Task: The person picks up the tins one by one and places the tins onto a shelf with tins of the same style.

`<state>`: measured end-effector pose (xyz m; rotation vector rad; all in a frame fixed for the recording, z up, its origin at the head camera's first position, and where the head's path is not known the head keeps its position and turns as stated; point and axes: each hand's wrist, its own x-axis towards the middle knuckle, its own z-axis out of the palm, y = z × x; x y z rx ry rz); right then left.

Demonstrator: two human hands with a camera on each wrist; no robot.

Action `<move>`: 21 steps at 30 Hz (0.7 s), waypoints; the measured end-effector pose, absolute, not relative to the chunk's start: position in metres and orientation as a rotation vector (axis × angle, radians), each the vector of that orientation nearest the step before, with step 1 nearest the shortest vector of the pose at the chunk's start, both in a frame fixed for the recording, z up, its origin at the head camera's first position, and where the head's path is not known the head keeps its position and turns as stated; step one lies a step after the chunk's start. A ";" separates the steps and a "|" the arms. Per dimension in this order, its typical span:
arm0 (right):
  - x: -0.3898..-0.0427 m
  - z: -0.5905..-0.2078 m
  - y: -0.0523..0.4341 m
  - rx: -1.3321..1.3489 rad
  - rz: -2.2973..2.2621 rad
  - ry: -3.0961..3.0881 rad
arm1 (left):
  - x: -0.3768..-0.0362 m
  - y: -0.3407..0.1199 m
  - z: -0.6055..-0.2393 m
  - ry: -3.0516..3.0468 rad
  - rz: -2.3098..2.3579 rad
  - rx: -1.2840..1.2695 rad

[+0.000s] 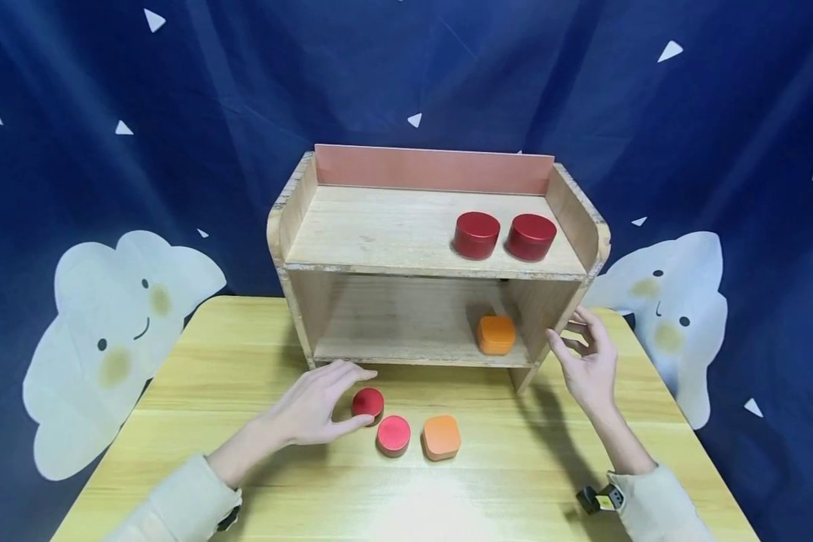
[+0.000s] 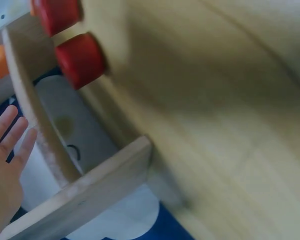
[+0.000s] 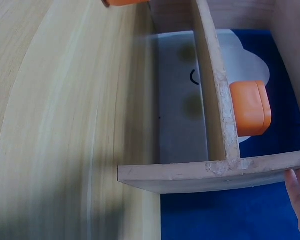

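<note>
Staged recording set, not a lived-in room: dark blue backdrop (image 1: 176,90) with smiling cloud cutouts (image 1: 111,331), light wooden desk (image 1: 196,421), small wooden shelf (image 1: 433,248).

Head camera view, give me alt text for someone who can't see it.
A left hand touches a red round tin on a yellow table; the right hand is at a wooden shelf holding red and orange tins.
</note>
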<state>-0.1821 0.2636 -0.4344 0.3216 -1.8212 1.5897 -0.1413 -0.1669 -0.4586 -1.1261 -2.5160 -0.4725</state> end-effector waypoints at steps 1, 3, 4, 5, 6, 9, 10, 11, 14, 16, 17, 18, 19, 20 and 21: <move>-0.182 -0.434 0.264 0.325 1.591 -1.818 | -0.141 -0.168 -0.462 -2.536 -0.464 -1.120; -0.182 -0.435 0.263 0.322 1.589 -1.818 | -0.140 -0.169 -0.468 -2.575 -0.443 -1.109; -0.182 -0.434 0.263 0.318 1.587 -1.821 | -0.139 -0.169 -0.471 -2.594 -0.436 -1.105; -0.182 -0.434 0.263 0.313 1.586 -1.823 | -0.139 -0.170 -0.473 -2.612 -0.429 -1.102; -0.182 -0.434 0.263 0.309 1.583 -1.827 | -0.138 -0.170 -0.475 -2.626 -0.424 -1.102; -0.182 -0.434 0.263 0.300 1.584 -1.830 | -0.137 -0.170 -0.482 -2.666 -0.415 -1.100; -0.182 -0.434 0.263 0.298 1.583 -1.831 | -0.137 -0.170 -0.484 -2.682 -0.412 -1.095; -0.182 -0.434 0.263 0.297 1.583 -1.832 | -0.137 -0.170 -0.487 -2.699 -0.407 -1.089; -0.181 -0.434 0.264 0.293 1.575 -1.839 | -0.135 -0.170 -0.494 -2.746 -0.397 -1.058; -0.181 -0.434 0.264 0.288 1.568 -1.848 | -0.135 -0.170 -0.498 -2.766 -0.393 -1.039; -0.182 -0.434 0.264 0.286 1.563 -1.851 | -0.135 -0.170 -0.500 -2.771 -0.391 -1.033; -0.182 -0.434 0.264 0.285 1.560 -1.854 | -0.135 -0.170 -0.502 -2.773 -0.392 -1.028; -0.182 -0.434 0.264 0.283 1.558 -1.856 | -0.136 -0.170 -0.504 -2.775 -0.392 -1.024; -0.182 -0.435 0.264 0.282 1.558 -1.858 | -0.136 -0.171 -0.506 -2.777 -0.392 -1.019; -0.182 -0.435 0.264 0.282 1.558 -1.859 | -0.136 -0.171 -0.508 -2.781 -0.392 -1.015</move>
